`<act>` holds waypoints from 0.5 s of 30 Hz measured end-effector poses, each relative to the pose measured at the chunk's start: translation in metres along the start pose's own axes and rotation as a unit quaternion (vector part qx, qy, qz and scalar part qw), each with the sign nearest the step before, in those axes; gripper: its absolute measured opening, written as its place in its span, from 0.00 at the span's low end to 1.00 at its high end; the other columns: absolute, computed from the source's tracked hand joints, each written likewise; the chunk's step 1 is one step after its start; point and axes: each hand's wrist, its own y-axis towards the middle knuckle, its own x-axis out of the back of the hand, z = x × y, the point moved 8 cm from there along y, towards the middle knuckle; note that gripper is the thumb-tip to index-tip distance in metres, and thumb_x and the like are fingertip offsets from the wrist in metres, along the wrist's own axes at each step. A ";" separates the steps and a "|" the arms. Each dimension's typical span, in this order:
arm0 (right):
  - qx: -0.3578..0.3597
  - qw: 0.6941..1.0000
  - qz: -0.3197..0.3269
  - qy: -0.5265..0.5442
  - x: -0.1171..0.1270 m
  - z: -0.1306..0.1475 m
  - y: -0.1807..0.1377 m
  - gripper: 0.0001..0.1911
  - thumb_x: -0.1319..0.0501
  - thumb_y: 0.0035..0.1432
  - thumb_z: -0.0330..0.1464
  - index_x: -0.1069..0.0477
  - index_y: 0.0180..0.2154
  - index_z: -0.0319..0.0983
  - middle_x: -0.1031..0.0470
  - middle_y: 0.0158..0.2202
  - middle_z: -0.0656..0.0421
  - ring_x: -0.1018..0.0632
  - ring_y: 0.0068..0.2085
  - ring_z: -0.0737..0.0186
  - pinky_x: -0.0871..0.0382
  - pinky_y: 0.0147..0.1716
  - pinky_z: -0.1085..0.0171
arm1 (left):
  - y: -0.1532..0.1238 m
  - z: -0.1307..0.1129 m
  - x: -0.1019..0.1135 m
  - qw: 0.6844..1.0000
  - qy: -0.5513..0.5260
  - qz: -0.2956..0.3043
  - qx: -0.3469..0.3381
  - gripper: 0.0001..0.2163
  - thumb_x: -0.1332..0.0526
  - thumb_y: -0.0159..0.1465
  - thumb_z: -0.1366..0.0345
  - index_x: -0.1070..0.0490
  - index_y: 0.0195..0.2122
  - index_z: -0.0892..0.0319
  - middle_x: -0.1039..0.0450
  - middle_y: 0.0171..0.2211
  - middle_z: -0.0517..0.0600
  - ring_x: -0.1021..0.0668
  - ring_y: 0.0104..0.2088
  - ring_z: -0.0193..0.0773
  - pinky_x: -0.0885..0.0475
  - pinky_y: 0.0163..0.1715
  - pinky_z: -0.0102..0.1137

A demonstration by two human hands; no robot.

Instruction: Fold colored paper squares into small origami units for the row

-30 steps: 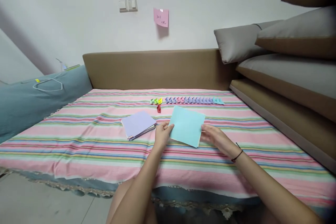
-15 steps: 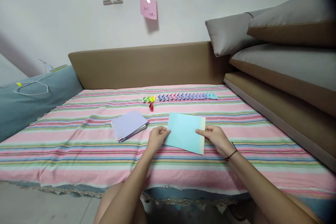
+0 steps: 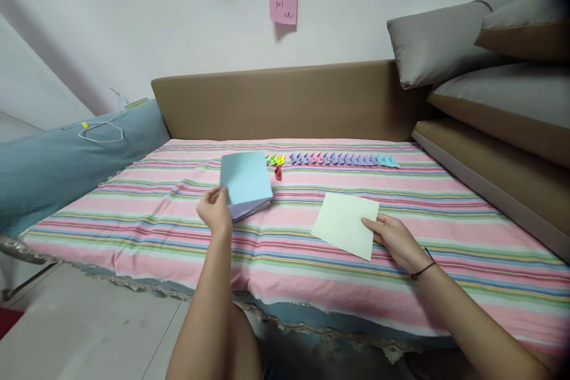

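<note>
Pinched in my left hand [image 3: 215, 209] is a light blue square sheet of paper [image 3: 246, 177], raised above a stack of lilac paper [image 3: 249, 210] that it partly covers. My right hand [image 3: 392, 235] grips the right edge of a pale green square sheet of paper [image 3: 345, 222], thumb on top. Behind the sheets, small folded paper pieces stand in a row: lilac ones [image 3: 341, 158], pink ones [image 3: 317, 158] and turquoise ones [image 3: 388, 160]. A yellow folded piece [image 3: 280, 160] and green ones sit left of the row, with a red folded piece [image 3: 278, 173] in front.
A striped cloth [image 3: 285, 273] covers the seat. Grey and brown cushions [image 3: 512, 95] are piled at the right, and a brown backrest [image 3: 285, 104] runs along the wall. On the blue armrest [image 3: 48, 154] at the left lies a white wire hanger [image 3: 101, 141].
The blue and pale green sheets, held together before, are now apart. My left hand has carried the blue one left over the lilac stack. The view has shifted left.
</note>
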 end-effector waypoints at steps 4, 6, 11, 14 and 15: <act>-0.003 1.000 0.012 0.004 -0.007 -0.003 -0.001 0.13 0.32 0.47 0.34 0.24 0.38 0.38 0.20 0.41 0.52 0.19 0.39 0.55 0.24 0.39 0.61 | 0.005 -0.030 0.044 0.983 0.040 -0.134 -0.117 0.08 0.48 0.63 0.65 0.36 0.42 0.60 0.27 0.48 0.57 0.26 0.52 0.39 0.33 0.50 0.32; -0.007 1.000 0.014 0.000 -0.010 -0.005 -0.001 0.14 0.32 0.47 0.34 0.24 0.38 0.38 0.20 0.41 0.52 0.19 0.38 0.55 0.23 0.39 0.60 | -0.005 -0.050 0.033 0.953 0.145 -0.079 -0.253 0.08 0.51 0.65 0.69 0.36 0.43 0.59 0.30 0.53 0.59 0.31 0.58 0.39 0.36 0.54 0.32; -0.022 0.999 0.030 -0.018 -0.014 -0.009 -0.004 0.15 0.32 0.49 0.34 0.25 0.40 0.37 0.20 0.42 0.53 0.20 0.41 0.57 0.24 0.42 0.63 | -0.042 -0.010 -0.045 0.811 0.446 0.240 -0.294 0.14 0.53 0.65 0.76 0.31 0.45 0.57 0.25 0.46 0.55 0.26 0.51 0.40 0.33 0.49 0.33; -0.027 0.999 0.038 -0.017 -0.014 -0.008 -0.006 0.16 0.32 0.49 0.35 0.25 0.42 0.38 0.20 0.43 0.54 0.20 0.42 0.57 0.25 0.44 0.63 | -0.058 0.011 -0.061 0.780 0.492 0.280 -0.267 0.13 0.51 0.63 0.77 0.29 0.39 0.60 0.25 0.38 0.57 0.25 0.46 0.45 0.31 0.44 0.35; -0.026 0.999 0.041 -0.016 -0.013 -0.007 -0.007 0.17 0.32 0.49 0.35 0.25 0.42 0.38 0.20 0.43 0.54 0.20 0.42 0.57 0.25 0.44 0.62 | -0.061 0.014 -0.063 0.772 0.503 0.287 -0.262 0.11 0.50 0.63 0.76 0.29 0.38 0.61 0.25 0.38 0.59 0.26 0.46 0.46 0.31 0.44 0.37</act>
